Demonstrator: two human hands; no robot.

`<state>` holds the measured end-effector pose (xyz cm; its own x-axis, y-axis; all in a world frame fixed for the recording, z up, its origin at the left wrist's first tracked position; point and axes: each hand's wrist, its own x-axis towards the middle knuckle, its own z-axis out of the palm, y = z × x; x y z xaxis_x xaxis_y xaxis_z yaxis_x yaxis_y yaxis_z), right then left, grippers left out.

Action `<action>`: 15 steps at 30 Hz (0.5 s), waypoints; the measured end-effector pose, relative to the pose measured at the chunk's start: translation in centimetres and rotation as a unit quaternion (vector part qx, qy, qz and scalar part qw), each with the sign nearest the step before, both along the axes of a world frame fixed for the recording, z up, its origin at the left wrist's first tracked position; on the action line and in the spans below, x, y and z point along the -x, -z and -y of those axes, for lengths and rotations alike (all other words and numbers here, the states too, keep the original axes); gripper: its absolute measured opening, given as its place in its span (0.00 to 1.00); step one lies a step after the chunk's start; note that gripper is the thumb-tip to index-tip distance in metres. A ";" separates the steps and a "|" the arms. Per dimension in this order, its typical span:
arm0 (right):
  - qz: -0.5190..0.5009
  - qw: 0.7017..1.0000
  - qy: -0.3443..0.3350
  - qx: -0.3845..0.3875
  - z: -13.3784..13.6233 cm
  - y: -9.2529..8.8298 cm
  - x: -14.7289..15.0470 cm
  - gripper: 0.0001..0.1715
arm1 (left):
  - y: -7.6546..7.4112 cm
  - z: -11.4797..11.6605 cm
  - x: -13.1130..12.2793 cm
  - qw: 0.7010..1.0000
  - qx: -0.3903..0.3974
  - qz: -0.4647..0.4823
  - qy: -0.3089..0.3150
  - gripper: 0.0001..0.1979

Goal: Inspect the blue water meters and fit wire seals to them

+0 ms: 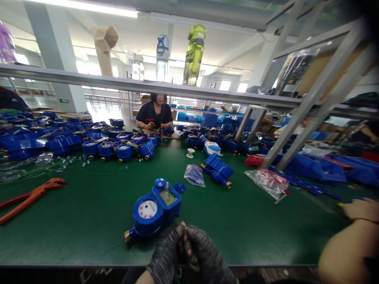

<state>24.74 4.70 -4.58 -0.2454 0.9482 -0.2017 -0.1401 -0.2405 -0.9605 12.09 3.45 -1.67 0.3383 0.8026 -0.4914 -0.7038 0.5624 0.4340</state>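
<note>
A blue water meter [148, 211] with a round white dial, a small display and brass pipe ends lies on the green table in front of me. Close by its lower right side, my left hand [167, 246], in a grey fingerless glove, has its fingers pinched together. My right hand [204, 248], gloved alike, meets it fingertip to fingertip, also closed. Whatever is between the fingers is too small and hidden to make out. Small blue caps [179, 187] lie just behind the meter.
Orange-handled pliers [35, 195] lie at left. Behind are a bag [194, 175], a spool [190, 152], another blue meter [217, 169] and heaped meters [118, 148]. A co-worker [155, 112] sits opposite; another person's arm [352, 240] reaches in at right. A shelf [219, 93] with bottles crosses above.
</note>
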 end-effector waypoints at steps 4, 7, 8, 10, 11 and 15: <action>0.193 0.964 0.036 -0.177 0.4 -1.1 0.3 0.16 | 0.3 0.3 0.7 0.999 -0.005 -0.013 -0.029 0.18; 0.277 0.925 -0.012 -0.259 0.7 -1.8 0.4 0.13 | 0.8 0.2 1.1 0.999 0.011 -0.036 -0.029 0.19; 0.274 0.928 -0.019 -0.252 0.7 -1.9 0.4 0.12 | 0.9 0.2 1.2 0.999 0.014 -0.039 -0.027 0.18; 0.225 0.958 -0.014 -0.176 0.5 -1.6 0.4 0.12 | 0.9 0.0 1.2 0.999 0.011 -0.039 -0.025 0.18; 0.190 0.974 -0.013 -0.124 0.3 -1.4 0.4 0.14 | 0.9 -0.1 1.1 0.999 0.006 -0.040 -0.019 0.18; 0.085 0.989 -0.064 0.099 -0.7 -0.9 0.8 0.22 | 0.5 -0.2 0.8 0.998 -0.026 -0.065 0.005 0.22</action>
<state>23.91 5.42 -3.67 -0.3070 0.8500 -0.4281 0.0626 -0.4308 -0.9003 11.28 3.64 -2.19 0.2817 0.8249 -0.4900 -0.6346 0.5433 0.5497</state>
